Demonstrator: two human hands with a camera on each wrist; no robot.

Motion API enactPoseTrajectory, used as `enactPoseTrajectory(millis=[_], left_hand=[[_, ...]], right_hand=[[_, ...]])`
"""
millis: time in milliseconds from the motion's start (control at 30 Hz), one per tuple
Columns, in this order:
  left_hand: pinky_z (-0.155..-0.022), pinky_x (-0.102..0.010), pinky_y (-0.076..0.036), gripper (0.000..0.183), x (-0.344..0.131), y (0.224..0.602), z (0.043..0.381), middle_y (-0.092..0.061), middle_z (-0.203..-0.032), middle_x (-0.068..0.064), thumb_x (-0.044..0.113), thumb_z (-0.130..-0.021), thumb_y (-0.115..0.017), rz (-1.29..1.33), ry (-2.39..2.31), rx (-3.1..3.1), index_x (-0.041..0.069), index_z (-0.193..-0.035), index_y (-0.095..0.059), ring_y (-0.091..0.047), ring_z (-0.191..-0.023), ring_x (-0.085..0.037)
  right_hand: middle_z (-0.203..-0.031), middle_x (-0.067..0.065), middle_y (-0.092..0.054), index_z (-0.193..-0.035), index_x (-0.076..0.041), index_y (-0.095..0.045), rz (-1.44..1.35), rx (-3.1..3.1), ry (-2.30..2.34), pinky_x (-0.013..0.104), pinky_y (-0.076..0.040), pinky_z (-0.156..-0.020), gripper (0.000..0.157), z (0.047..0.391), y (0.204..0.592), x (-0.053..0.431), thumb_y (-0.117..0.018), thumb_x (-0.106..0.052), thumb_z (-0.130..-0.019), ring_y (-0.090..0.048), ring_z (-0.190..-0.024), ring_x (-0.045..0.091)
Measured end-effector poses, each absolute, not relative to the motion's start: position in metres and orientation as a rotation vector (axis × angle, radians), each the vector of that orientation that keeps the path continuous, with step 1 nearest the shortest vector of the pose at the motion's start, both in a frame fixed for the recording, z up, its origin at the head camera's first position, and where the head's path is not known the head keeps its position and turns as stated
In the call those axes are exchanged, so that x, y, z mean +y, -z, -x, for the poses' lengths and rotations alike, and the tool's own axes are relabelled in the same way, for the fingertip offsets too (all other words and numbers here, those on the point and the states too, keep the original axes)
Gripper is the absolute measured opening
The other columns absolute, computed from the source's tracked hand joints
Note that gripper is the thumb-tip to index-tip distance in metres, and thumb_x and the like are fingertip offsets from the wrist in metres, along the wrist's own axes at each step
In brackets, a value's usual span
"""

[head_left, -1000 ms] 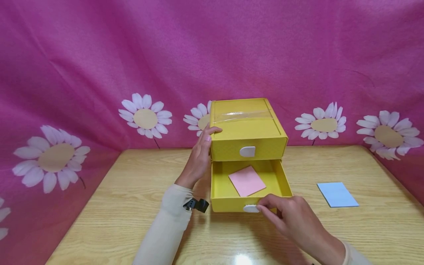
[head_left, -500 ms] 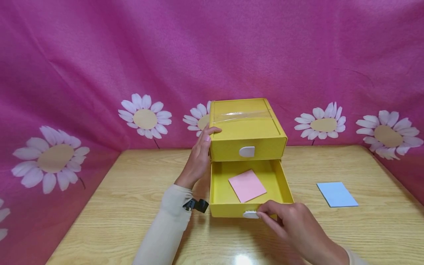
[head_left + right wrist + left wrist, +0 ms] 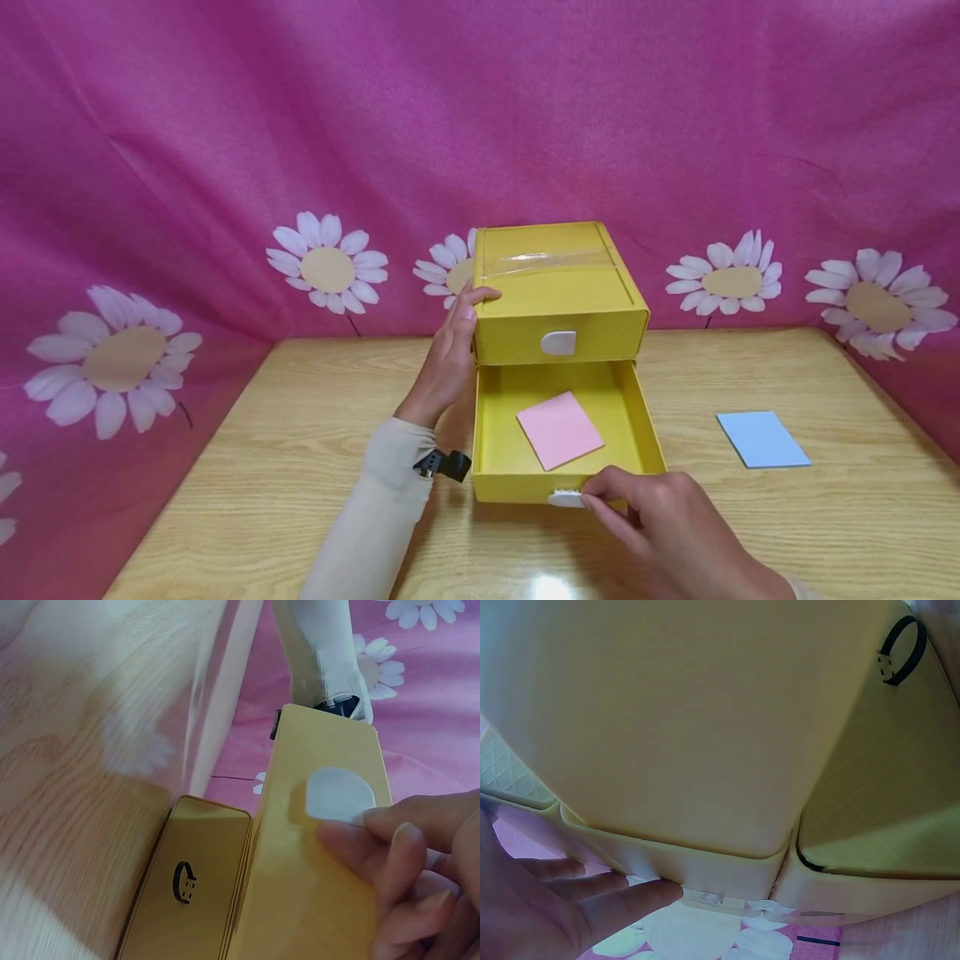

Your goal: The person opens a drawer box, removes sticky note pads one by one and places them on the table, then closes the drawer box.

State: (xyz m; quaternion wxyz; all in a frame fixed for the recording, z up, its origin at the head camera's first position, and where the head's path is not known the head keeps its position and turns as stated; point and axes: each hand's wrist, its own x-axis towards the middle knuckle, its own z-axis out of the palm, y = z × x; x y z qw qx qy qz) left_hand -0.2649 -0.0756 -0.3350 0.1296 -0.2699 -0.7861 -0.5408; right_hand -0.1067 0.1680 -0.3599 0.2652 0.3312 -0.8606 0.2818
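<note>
A yellow two-drawer box (image 3: 551, 287) stands on the table, its upper drawer (image 3: 510, 343) closed. The lower drawer (image 3: 491, 417) is pulled out toward me, with a pink sticky-note pad (image 3: 558, 429) lying inside. My right hand (image 3: 675, 521) pinches the white pull tab (image 3: 564, 498) on the lower drawer's front between thumb and index finger; the tab (image 3: 340, 793) also shows in the right wrist view. My left hand (image 3: 445, 358) rests against the box's left side, one finger over its top edge. In the left wrist view its fingers (image 3: 634, 904) lie straight along the yellow surface.
A light blue sticky-note pad (image 3: 763, 439) lies on the wooden table (image 3: 300, 433), right of the box. Behind hangs a pink cloth (image 3: 525, 108) with white daisies. A yellow panel (image 3: 202, 900) with a black loop (image 3: 182, 883) shows in the right wrist view.
The lower drawer has slid farther out toward me, with my right hand on its tab. The pink pad has come forward with it. My left hand stays on the box.
</note>
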Motion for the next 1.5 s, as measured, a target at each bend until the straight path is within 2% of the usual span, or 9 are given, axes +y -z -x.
enactPoseTrajectory(millis=[167,400,633,800,1000,1167,1500], left_hand=[[-0.11,-0.052,-0.026,0.044,-0.074,0.33,0.259,-0.012,-0.16,0.003,0.042,-0.103,-0.017,0.768,1.591,-2.291,0.027,-0.136,-0.043,-0.02,-0.142,-0.018],[-0.103,-0.051,-0.035,0.043,-0.076,0.335,0.263,-0.013,-0.159,0.008,0.044,-0.103,-0.018,0.78,1.61,-2.28,0.031,-0.135,-0.042,-0.028,-0.136,-0.022],[-0.106,-0.052,-0.032,0.044,-0.075,0.334,0.265,-0.013,-0.16,0.006,0.046,-0.102,-0.018,0.782,1.609,-2.28,0.031,-0.135,-0.043,-0.026,-0.138,-0.021],[-0.106,-0.051,-0.033,0.043,-0.075,0.334,0.265,-0.014,-0.159,0.007,0.046,-0.102,-0.019,0.789,1.598,-2.282,0.031,-0.135,-0.042,-0.027,-0.137,-0.02],[-0.108,-0.05,-0.03,0.044,-0.075,0.334,0.265,-0.013,-0.159,0.009,0.046,-0.102,-0.018,0.776,1.589,-2.294,0.031,-0.136,-0.043,-0.024,-0.139,-0.019],[-0.11,-0.053,-0.025,0.044,-0.076,0.334,0.264,-0.013,-0.159,0.008,0.046,-0.103,-0.018,0.769,1.574,-2.299,0.031,-0.136,-0.042,-0.021,-0.142,-0.017],[-0.112,-0.053,-0.02,0.044,-0.076,0.333,0.263,-0.014,-0.16,0.006,0.046,-0.103,-0.017,0.766,1.556,-2.302,0.031,-0.136,-0.043,-0.017,-0.144,-0.014]], right_hand=[[-0.068,-0.023,-0.059,-0.084,-0.026,-0.066,-0.916,-2.297,-0.75,0.006,-0.034,-0.049,0.02,0.105,0.361,0.167,-0.077,-0.01,-0.078,-0.039,-0.056,-0.016],[-0.067,-0.023,-0.058,-0.085,-0.025,-0.067,-0.942,-2.314,-0.752,0.006,-0.032,-0.048,0.017,0.101,0.361,0.166,-0.077,-0.013,-0.08,-0.038,-0.056,-0.016],[-0.067,-0.022,-0.06,-0.085,-0.025,-0.067,-0.969,-2.289,-0.741,0.005,-0.033,-0.048,0.006,0.099,0.36,0.167,-0.07,-0.023,-0.089,-0.04,-0.056,-0.015],[-0.068,-0.023,-0.058,-0.085,-0.026,-0.065,-0.974,-2.372,-0.745,0.006,-0.035,-0.05,0.01,0.096,0.357,0.167,-0.074,-0.021,-0.086,-0.04,-0.057,-0.016],[-0.071,-0.019,-0.065,-0.086,-0.025,-0.066,-0.964,-2.489,-0.744,0.007,-0.038,-0.051,0.019,0.093,0.353,0.168,-0.079,-0.012,-0.079,-0.042,-0.057,-0.015],[-0.072,-0.017,-0.066,-0.087,-0.024,-0.066,-0.952,-2.569,-0.751,0.008,-0.04,-0.052,0.017,0.092,0.351,0.168,-0.078,-0.013,-0.08,-0.042,-0.056,-0.015],[-0.068,-0.023,-0.059,-0.085,-0.025,-0.065,-0.983,-2.432,-0.729,0.006,-0.034,-0.049,0.022,0.094,0.356,0.167,-0.079,-0.01,-0.077,-0.038,-0.056,-0.016]])
